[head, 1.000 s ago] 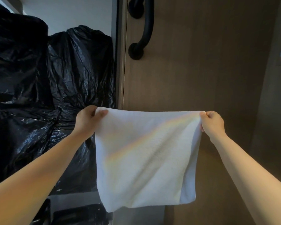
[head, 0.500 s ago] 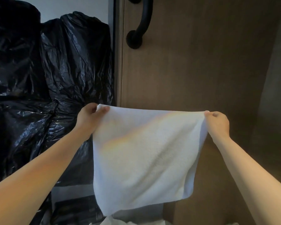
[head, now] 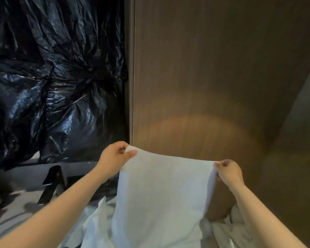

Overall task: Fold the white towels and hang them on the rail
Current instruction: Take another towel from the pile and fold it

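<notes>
A white towel [head: 161,197] hangs spread between my two hands in front of a brown wooden door [head: 213,77]. My left hand [head: 113,158] pinches its upper left corner, thumb over the cloth. My right hand [head: 227,171] pinches the upper right corner. The towel's lower edge reaches down onto a heap of more white cloth [head: 100,224] at the bottom of the view. No rail or handle is in view.
Large black plastic bags [head: 52,77] are piled to the left of the door. Below them lies a glossy grey surface [head: 21,199] with dark markings. A shadowed wall [head: 302,113] angles in on the right.
The view has tilted downward, so the black door handle has left the top of the frame. Both hands with the towel have dropped lower, and the white heap below has come into view.
</notes>
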The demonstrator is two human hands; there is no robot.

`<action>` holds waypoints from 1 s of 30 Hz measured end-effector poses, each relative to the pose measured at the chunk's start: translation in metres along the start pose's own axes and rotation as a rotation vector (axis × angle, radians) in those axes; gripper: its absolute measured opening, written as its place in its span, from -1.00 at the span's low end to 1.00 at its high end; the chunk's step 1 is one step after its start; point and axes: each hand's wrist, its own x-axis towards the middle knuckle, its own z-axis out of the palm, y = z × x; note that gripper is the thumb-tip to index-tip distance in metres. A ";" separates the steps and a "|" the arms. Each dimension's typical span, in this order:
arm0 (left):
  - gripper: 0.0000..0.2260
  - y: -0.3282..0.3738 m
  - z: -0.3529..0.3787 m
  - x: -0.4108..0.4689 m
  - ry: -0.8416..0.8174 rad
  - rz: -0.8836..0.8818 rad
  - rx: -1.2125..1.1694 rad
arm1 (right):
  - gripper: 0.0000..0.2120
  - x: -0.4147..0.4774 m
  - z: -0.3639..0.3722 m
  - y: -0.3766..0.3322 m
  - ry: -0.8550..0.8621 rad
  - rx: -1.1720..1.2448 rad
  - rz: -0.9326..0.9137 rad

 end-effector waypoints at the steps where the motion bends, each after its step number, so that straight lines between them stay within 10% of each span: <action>1: -0.92 -0.002 0.000 -0.003 -0.007 -0.003 -0.003 | -0.78 -0.002 0.004 0.005 -0.005 0.001 0.018; 13: -0.91 0.008 0.020 -0.053 -0.118 0.027 -0.073 | -0.84 -0.112 0.036 -0.064 -0.449 0.331 -0.515; 30: -0.87 -0.017 0.018 -0.092 -0.003 -0.062 -0.246 | -0.87 -0.151 0.064 -0.065 -0.517 0.397 -0.563</action>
